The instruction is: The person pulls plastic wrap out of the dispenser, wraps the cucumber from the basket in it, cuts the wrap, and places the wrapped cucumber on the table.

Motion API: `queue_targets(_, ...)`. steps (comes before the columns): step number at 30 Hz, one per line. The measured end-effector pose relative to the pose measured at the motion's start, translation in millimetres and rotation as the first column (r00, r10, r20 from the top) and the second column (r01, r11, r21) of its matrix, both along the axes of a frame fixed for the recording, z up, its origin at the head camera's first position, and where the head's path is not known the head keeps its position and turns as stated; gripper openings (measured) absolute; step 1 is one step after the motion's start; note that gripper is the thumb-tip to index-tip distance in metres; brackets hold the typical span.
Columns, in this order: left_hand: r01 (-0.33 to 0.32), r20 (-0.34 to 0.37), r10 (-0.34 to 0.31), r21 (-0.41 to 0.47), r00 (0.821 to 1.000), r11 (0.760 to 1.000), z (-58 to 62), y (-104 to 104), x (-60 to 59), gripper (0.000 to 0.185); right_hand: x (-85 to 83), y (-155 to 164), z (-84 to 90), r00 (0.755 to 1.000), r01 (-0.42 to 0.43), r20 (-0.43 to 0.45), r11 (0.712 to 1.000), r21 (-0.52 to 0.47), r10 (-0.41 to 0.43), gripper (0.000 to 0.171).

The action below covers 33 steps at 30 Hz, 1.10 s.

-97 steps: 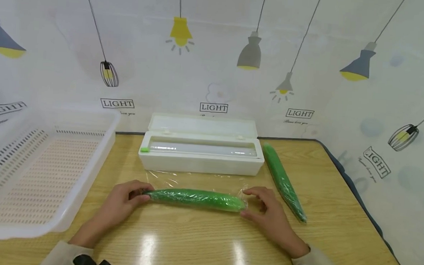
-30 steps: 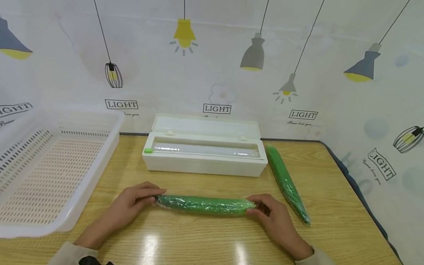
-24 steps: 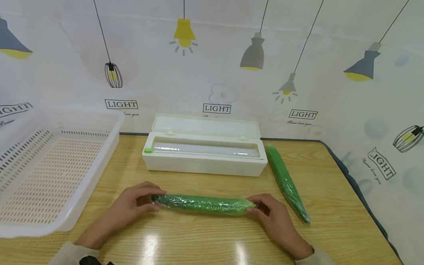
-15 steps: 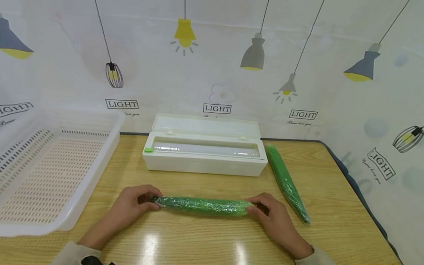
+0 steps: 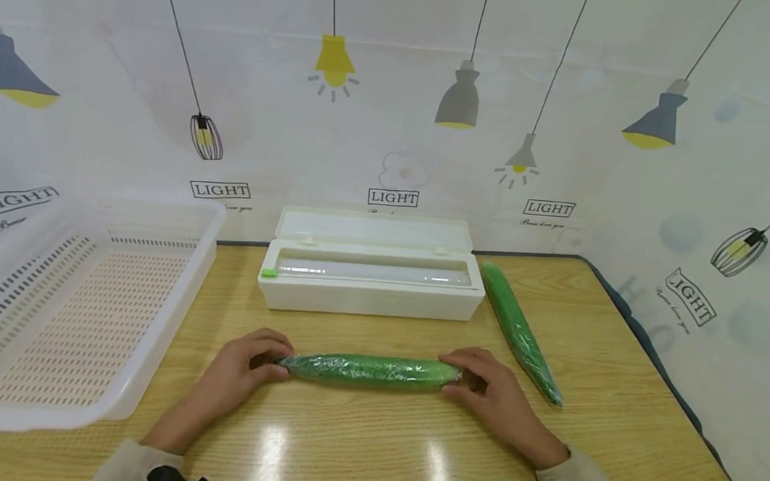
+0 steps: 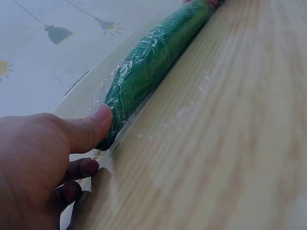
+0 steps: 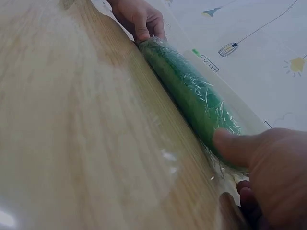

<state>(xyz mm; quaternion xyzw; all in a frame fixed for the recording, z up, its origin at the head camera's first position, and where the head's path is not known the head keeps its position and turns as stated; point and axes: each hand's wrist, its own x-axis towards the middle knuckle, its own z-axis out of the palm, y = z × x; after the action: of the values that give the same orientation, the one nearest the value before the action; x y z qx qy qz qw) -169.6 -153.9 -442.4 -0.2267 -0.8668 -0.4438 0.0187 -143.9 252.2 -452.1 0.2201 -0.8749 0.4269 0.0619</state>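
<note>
The basket (image 5: 41, 310) runs off the left edge at nine o'clock, and both sleeves are cut by the bottom of the head view. In the left wrist view the fingers under the palm are dim and partly tucked; in the right wrist view the fingertips sink out of frame. The film over the cucumber's tips is crumpled and hard to read.

Now the hands: the left hand (image 5: 241, 367) curls round the left tip of the wrapped cucumber (image 5: 368, 370), thumb pressed on the film, as the left wrist view (image 6: 43, 158) shows. The right hand (image 5: 488, 391) pinches the right tip the same way, thumb on top. The cucumber lies crosswise on the counter (image 5: 361, 450), dead centre between them.

At twelve o'clock sits the white cling-film dispenser (image 5: 370, 280), lid up. At two o'clock a second wrapped cucumber (image 5: 517, 331) lies slantwise, just beside the dispenser's end. Behind, a pale wall covering (image 5: 391, 124) printed with lamps and "LIGHT".
</note>
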Motion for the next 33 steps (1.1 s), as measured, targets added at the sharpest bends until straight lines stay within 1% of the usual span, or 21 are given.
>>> queue_targets(6, -0.011, -0.023, 0.01, -0.058, 1.0, 0.998, -1.5, 0.4, -0.9, 0.019, 0.5, -0.7, 1.4, 1.0, 0.017, 0.024, 1.0, 0.008, -0.017, 0.039)
queue_targets(12, 0.032, -0.074, -0.036, -0.058, 0.997, 0.998, -2.7, 0.3, -0.1, 0.042, 1.1, -0.8, 1.1, 1.0, 0.001, 0.023, 1.0, 0.025, -0.002, 0.037)
queue_targets(14, 0.038, -0.083, -0.043, -0.059, 0.996, 0.998, -3.0, 0.6, 0.4, 0.044, 1.3, -0.7, 1.2, 1.0, -0.003, 0.024, 0.999, 0.036, 0.002, 0.036)
queue_targets(17, 0.022, -0.093, -0.028, -0.067, 0.995, 0.997, -3.8, 1.6, 0.8, 0.039, 1.3, -0.6, 1.6, 1.0, -0.004, 0.021, 0.999, 0.048, 0.003, 0.033)
queue_targets(21, -0.009, -0.08, 0.003, -0.076, 0.997, 0.997, -3.7, 3.3, 1.1, 0.03, 1.7, -0.7, 1.2, 1.0, 0.0, -0.006, 0.998, 0.07, 0.0, 0.027)
queue_targets(26, -0.009, -0.084, 0.0, -0.101, 0.996, 0.995, -2.7, 6.3, 2.6, 0.022, 3.1, -1.3, 2.5, 0.999, -0.016, -0.039, 0.996, 0.084, 0.02, 0.02)
queue_targets(29, -0.019, -0.104, 0.008, -0.109, 0.995, 0.994, -2.3, 9.0, 4.1, 0.019, 3.5, -2.6, 3.4, 0.999, -0.018, -0.048, 0.996, 0.092, 0.022, 0.022)
queue_targets(33, -0.071, -0.133, 0.054, -0.128, 0.99, 0.989, -3.8, 13.1, 5.7, 0.018, 4.0, -4.7, 4.0, 1.0, -0.014, -0.022, 0.995, 0.103, 0.017, 0.027)
